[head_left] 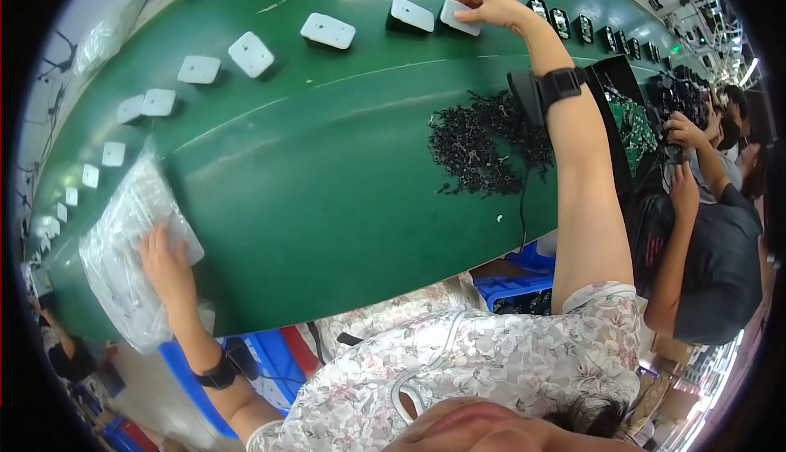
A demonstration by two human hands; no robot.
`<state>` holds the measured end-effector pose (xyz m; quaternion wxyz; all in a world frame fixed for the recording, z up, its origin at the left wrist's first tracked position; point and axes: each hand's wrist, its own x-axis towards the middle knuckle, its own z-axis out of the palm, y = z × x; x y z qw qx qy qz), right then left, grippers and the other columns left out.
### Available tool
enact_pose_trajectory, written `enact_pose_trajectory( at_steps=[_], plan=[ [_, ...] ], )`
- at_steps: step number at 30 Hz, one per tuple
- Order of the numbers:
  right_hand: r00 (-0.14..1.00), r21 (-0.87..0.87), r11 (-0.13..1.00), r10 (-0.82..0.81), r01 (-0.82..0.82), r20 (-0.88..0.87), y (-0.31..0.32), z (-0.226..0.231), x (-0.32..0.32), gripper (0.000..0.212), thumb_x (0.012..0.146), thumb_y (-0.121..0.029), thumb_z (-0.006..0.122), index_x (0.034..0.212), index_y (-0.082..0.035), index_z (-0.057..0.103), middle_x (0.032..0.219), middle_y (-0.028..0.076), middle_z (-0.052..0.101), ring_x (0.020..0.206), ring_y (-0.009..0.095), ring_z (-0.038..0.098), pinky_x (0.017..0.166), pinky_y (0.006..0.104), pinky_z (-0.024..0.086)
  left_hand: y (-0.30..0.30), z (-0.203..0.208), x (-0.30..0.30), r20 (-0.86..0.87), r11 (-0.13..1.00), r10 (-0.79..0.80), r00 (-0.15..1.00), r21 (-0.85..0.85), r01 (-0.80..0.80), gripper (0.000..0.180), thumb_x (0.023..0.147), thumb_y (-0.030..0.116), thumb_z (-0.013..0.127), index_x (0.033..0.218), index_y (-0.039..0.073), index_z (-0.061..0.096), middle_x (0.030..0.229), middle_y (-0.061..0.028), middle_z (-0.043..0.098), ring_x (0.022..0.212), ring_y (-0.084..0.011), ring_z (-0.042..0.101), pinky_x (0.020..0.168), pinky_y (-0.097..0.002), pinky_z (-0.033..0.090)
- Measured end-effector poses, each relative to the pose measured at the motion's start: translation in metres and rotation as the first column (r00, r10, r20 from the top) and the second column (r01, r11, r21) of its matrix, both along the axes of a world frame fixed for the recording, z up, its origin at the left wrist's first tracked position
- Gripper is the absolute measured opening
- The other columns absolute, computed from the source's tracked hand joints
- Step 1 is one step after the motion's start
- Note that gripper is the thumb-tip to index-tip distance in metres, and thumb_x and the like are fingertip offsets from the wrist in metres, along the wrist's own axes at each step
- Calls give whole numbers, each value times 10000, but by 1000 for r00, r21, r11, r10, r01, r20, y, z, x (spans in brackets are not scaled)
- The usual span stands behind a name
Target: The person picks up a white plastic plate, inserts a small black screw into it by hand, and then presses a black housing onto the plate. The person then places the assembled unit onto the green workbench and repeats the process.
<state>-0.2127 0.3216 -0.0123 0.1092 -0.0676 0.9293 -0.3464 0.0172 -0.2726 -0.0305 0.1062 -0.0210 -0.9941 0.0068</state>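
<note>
At the far side of the green table, my right hand (pixel 490 8) grips a small black box with a white lid (pixel 458 20). The thumb lies on the lid, and the fingers bend round the far side. Just left of it stands another white-lidded box (pixel 412 15), with a wider one (pixel 327 31) beyond. On the near left, my left hand (pixel 166 259) rests with fingers apart on a clear plastic bag (pixel 123 247). Pale flat pieces show through the bag. A black band circles each of my wrists.
White-lidded boxes (pixel 199 70) curve along the table's (pixel 344 206) far left. Open black housings with circuit boards (pixel 560 23) line the far right. A heap of small black parts (pixel 483 145) lies by my right forearm, near green circuit boards (pixel 630 124). A co-worker (pixel 704 239) sits to the right.
</note>
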Motion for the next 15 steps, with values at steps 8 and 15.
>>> enact_pose_trajectory(
  at_steps=[8, 15],
  plan=[
    [998, -23, 1000, -7, 6, -59, 33, -16, -28, 404, 768, -282, 732, 1028, 10, 628, 904, 125, 665, 831, 201, 618, 733, 320, 500, 24, 23, 2, 11, 998, -53, 999, -21, 53, 269, 754, 25, 620, 1019, 6, 578, 1087, -142, 566, 1046, -353, 483, 915, -417, 383],
    [927, 156, 971, -119, 184, -356, -10, 28, 74, 244, 829, -202, 674, 1023, -60, 632, 895, 33, 642, 824, 136, 588, 746, 287, 468, 7, 8, 1, -50, 996, -2, 999, -86, -2, 199, 814, 75, 594, 1002, 10, 581, 1016, -148, 575, 988, -351, 494, 872, -425, 393]
  ],
)
